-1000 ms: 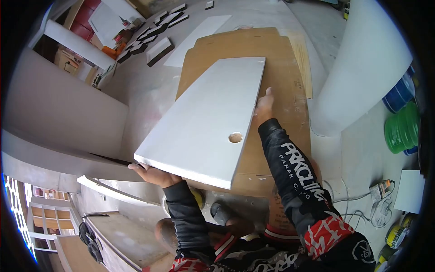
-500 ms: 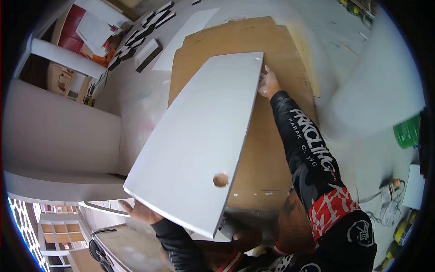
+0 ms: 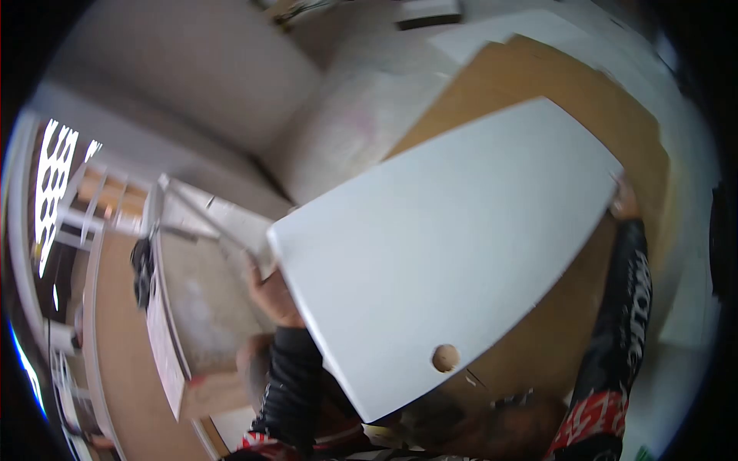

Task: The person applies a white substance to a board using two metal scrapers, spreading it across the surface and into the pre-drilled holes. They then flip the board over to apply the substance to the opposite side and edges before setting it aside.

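Note:
A large white board [image 3: 453,246] with a round hole near its lower edge lies tilted across the middle of the view, above brown cardboard. At the board's left edge is my left hand [image 3: 275,298], holding it with the fingers partly behind the edge. My right hand [image 3: 626,198] grips the far right corner, its fingers partly hidden by the board. Both forearms are in dark printed sleeves.
Brown cardboard [image 3: 630,131] spreads over the floor beneath and beyond the board. A grey wall-like panel [image 3: 207,69] stands at upper left. Left of my left hand is a wooden box-like piece [image 3: 201,307]. A dark-edged white block [image 3: 427,11] lies at the top.
The view has swung left. In it the board appears turned clockwise and further right, with both hands still on it. My left hand now shows higher along its left edge.

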The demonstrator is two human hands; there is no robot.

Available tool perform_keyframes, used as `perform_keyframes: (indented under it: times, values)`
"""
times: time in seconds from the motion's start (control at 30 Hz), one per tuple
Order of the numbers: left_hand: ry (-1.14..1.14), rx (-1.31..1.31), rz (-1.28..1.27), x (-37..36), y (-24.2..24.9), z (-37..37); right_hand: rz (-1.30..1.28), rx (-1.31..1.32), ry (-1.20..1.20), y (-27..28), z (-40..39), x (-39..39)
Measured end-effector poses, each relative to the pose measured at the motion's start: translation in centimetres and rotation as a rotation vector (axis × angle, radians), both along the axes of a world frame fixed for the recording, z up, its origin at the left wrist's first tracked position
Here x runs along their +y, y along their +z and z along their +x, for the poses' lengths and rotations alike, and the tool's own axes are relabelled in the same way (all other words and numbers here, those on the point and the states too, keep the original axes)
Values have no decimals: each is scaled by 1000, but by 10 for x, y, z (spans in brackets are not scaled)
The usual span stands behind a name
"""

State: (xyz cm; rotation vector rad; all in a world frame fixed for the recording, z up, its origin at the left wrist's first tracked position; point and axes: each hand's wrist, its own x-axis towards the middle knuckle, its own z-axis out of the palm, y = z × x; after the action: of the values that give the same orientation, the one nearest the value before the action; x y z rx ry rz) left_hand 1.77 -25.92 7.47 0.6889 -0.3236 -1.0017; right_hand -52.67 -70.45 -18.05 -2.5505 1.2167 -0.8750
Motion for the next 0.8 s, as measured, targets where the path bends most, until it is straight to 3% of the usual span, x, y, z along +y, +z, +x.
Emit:
perform_keyframes:
  times: [0.03,0.07,0.13,0.2,0.27,0.4,0.47,0.5,0.6,0.63,0.67,0.7,0.73,0.8]
  values:
    - [38,-21,-10,-3,-1,-7,46,-129,59,-22,-11,-17]
    - [65,-39,-12,-4,-1,-10,-125,-75,58,-23,-11,-15]
    - [102,-91,-18,-3,-6,-5,207,-333,91,-45,-16,-28]
    - [100,-89,-33,-7,1,-6,996,-1277,-22,-31,13,-24]
    - [105,-84,-24,-8,7,1,1039,-1303,-205,-16,21,-29]
    - [114,-102,-101,18,21,26,1054,-1141,-94,45,43,17]
    - [138,-59,-153,36,38,28,1065,-974,-446,72,52,27]
    - [118,-53,-171,49,49,35,1007,-1120,-407,69,60,22]
    - [162,21,-219,101,83,66,1047,-1096,-230,140,113,69]
    - [40,69,-337,124,91,84,1043,-1081,-206,169,144,95]
    - [-86,116,-453,146,102,97,999,-1361,-306,200,177,118]
    - [-100,94,-414,176,116,115,933,-1638,-408,225,205,135]
    - [-114,78,-371,207,128,131,927,-1617,-396,241,217,142]
    - [91,-166,-198,261,167,152,1319,-1425,119,261,229,154]
